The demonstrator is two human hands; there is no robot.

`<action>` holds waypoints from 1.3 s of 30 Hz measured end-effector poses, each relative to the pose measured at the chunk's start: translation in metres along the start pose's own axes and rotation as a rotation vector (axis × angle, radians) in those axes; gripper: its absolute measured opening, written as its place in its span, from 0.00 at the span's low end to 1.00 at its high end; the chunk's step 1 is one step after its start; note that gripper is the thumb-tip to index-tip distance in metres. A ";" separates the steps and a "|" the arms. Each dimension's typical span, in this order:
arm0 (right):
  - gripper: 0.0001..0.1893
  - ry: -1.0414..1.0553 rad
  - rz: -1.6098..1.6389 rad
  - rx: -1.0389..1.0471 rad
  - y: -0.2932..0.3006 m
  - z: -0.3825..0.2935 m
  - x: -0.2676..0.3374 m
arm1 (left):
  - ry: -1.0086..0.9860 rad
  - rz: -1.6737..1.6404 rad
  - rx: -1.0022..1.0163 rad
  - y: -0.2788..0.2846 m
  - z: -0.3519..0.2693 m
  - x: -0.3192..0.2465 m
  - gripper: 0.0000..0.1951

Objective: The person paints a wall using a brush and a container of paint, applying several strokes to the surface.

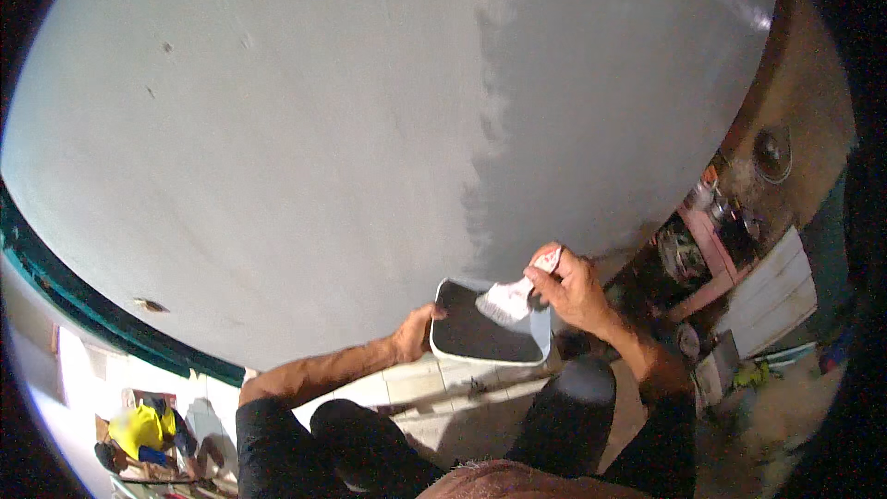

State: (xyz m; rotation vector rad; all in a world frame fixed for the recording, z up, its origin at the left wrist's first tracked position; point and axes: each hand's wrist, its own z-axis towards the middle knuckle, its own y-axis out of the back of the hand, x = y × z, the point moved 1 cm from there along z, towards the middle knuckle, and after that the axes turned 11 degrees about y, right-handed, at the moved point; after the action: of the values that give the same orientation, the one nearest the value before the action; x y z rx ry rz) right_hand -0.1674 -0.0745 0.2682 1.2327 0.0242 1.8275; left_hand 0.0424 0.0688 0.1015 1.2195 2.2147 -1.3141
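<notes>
A rectangular white plastic tub (542, 338) with dark grey paint inside is gripped at its left rim by my left hand (416, 334). My right hand (574, 294) holds a wide paintbrush (511, 299) by its handle. The bristles point down over the tub's opening; whether they touch the paint I cannot tell. Before me rises a wall surface, light grey on the left (298, 152) and coated darker grey on the right (596, 111). A ragged vertical brush edge divides the two tones.
A person in a yellow top (138, 433) sits at lower left. A teal trim (104, 339) borders the wall's left side. On the right stand a pink piece of furniture (710, 242) holding kitchenware and a pale panel (769, 298). My knees (575, 395) are below the tub.
</notes>
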 end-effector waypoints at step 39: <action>0.06 0.278 -0.175 0.153 0.012 0.027 0.064 | -0.328 -0.114 -0.254 -0.049 -0.066 -0.021 0.25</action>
State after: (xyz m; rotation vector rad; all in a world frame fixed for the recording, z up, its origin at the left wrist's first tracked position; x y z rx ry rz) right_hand -0.1607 -0.0500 0.3341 1.0344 0.4215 1.8549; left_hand 0.0275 0.1009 0.1785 0.7384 2.1533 -1.1333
